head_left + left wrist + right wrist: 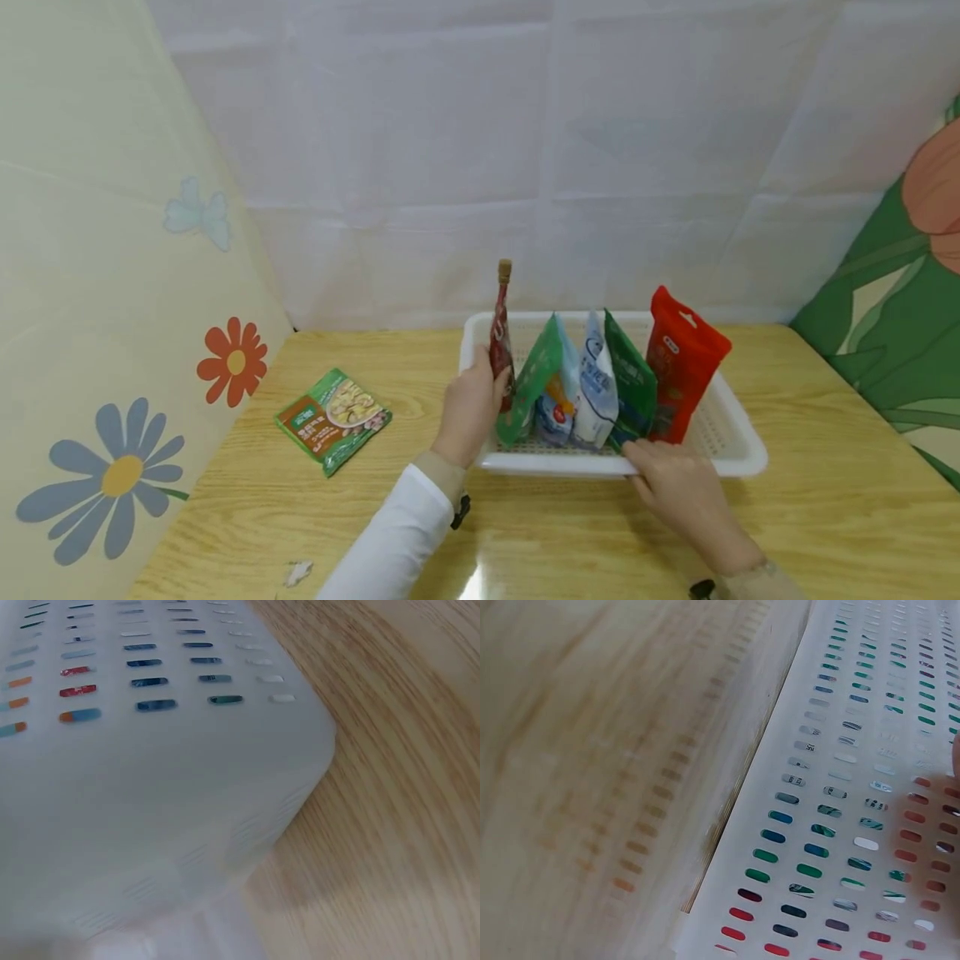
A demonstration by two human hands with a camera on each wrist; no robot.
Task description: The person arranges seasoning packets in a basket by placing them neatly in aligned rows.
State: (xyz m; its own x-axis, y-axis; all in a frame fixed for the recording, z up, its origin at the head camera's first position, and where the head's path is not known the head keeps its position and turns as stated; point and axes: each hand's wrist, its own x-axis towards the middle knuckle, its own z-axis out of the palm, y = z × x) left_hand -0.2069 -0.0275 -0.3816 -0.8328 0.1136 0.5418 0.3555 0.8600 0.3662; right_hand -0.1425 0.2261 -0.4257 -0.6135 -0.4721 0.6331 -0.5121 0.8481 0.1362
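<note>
A white slotted plastic basket (738, 433) holds a row of upright bags. At its left end my left hand (467, 412) grips a narrow, dark red package (501, 333) with a brown top, seen nearly edge-on. My right hand (678, 479) holds the front rim, fingers curled over it. Beside the dark red package lean a green bag (531, 392), a light blue bag (558, 417), a white-and-blue bag (596, 387), a dark green bag (632, 375) and a tall red bag (682, 358). The basket's outer wall (165, 772) fills much of the left wrist view, hiding the left fingers.
A green-and-brown food packet (333, 421) lies flat on the wood-grain table (247, 517), left of the basket. A small pale scrap (298, 572) is near the front. White cloth (405, 167) hangs behind, with printed panels at both sides.
</note>
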